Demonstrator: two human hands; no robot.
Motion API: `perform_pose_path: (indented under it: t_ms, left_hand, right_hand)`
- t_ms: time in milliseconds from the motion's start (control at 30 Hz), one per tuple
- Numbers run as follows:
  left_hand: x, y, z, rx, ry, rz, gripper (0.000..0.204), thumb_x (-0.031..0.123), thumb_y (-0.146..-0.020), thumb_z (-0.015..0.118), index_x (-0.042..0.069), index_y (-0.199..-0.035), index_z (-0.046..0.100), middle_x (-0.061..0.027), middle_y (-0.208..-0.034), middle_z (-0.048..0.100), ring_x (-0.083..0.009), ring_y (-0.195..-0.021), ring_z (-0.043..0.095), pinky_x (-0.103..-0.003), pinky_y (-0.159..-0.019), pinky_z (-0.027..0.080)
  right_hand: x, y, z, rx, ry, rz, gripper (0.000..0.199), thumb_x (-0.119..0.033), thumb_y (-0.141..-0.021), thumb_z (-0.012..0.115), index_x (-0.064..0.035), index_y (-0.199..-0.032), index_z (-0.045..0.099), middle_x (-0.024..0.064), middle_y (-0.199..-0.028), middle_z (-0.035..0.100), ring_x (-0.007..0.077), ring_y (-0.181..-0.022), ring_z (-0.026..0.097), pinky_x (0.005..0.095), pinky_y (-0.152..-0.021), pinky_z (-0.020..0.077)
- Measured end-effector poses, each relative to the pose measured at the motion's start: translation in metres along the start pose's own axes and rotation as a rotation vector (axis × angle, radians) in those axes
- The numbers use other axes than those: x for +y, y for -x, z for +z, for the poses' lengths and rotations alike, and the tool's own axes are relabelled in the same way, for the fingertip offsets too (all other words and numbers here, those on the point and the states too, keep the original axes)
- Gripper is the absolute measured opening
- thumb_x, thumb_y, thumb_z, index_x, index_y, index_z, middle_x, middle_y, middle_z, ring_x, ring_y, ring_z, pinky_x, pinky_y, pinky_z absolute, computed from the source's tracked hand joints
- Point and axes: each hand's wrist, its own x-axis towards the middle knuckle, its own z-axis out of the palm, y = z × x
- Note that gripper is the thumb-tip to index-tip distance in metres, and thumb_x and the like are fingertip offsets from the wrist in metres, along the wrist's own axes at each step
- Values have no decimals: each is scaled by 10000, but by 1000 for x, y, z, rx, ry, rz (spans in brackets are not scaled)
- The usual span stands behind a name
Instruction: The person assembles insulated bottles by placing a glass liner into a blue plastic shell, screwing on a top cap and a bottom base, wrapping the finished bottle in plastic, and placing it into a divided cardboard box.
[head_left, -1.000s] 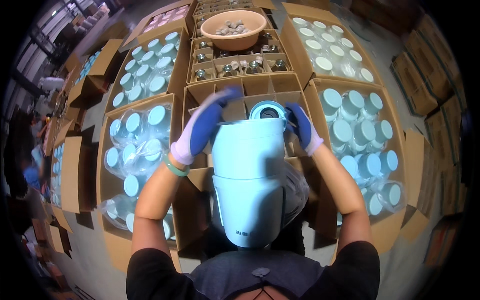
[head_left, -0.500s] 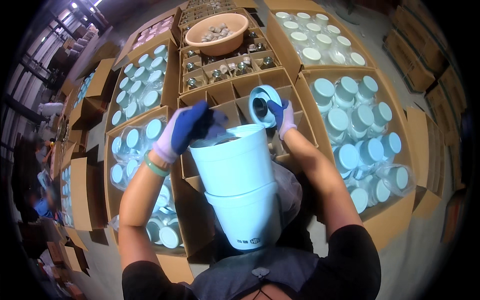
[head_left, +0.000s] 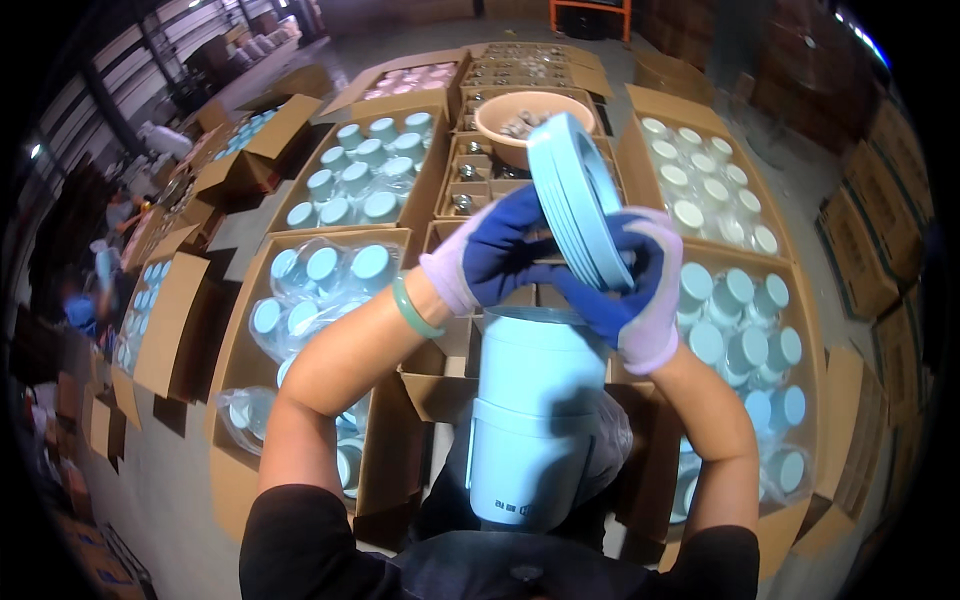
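Note:
Both gloved hands hold a round light-blue lid [head_left: 565, 195] with ridged sides, tilted on edge above a tall light-blue container [head_left: 540, 400]. My left hand [head_left: 505, 250], in a blue and lilac glove, grips the lid's left side. My right hand [head_left: 640, 290], gloved the same way, is closed around its lower right edge; the glove hides part of the lid. Below, the two-tier container stands upright close to my body. Its rim lies just under my hands, and its inside is mostly hidden.
Cardboard boxes of wrapped light-blue containers stand at left [head_left: 325, 275] and right [head_left: 740, 330]. Ahead, a peach basin [head_left: 500, 125] with small pale pieces rests on a divided carton. A box of pale-green-topped containers [head_left: 690, 180] is farther right. Another person [head_left: 85, 300] is at far left.
My left hand has moved from the container's rim to the lid, which my right hand held alone before. The lid is now raised and turned on edge. The view has shifted upward.

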Motion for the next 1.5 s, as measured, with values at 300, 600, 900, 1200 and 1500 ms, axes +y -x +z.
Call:
perform_pose_path:
  t_ms: [300,600,900,1200,1500]
  left_hand:
    - [22,22,16,172,-1040,374,752,152,-757,848,24,-1406,491,-177,-1339,482,-275,-1229,555,-360,-1023,499]
    - [51,42,62,-210,-1382,677,622,160,-762,812,44,-1323,571,-229,-1329,491,-406,-1233,508,-451,-1034,465]
    - [49,37,59,-161,-1684,803,638,121,-748,803,88,-1343,575,-213,-1319,498,-394,-1209,525,-444,-1022,464]
    - [44,33,49,-197,-1795,852,589,67,-754,770,29,-1309,575,-205,-1282,525,-381,-1190,543,-475,-1007,469]
    - [45,17,42,-64,-1644,828,636,59,-762,799,75,-1350,558,-182,-1307,528,-347,-1193,552,-414,-991,487]
  right_hand:
    - [-27,-26,1,143,-422,365,929,-356,-802,787,-9,-1495,274,207,-1472,392,284,-1381,387,429,-1107,364]
    - [8,-41,-27,-448,-768,805,579,-352,-1014,525,-40,-1474,363,144,-1401,518,262,-1251,533,406,-1122,389]
    - [17,-22,-9,-461,-851,344,740,-236,-932,679,-104,-1542,281,135,-1478,436,239,-1323,491,390,-1064,473]
    - [-4,-27,-2,-236,-329,228,776,-472,-974,530,-69,-1567,234,181,-1543,337,300,-1350,448,421,-1099,399]
    - [2,-40,-15,-349,-1191,734,676,-527,-1018,434,-93,-1523,321,164,-1468,466,281,-1300,516,436,-1112,421]
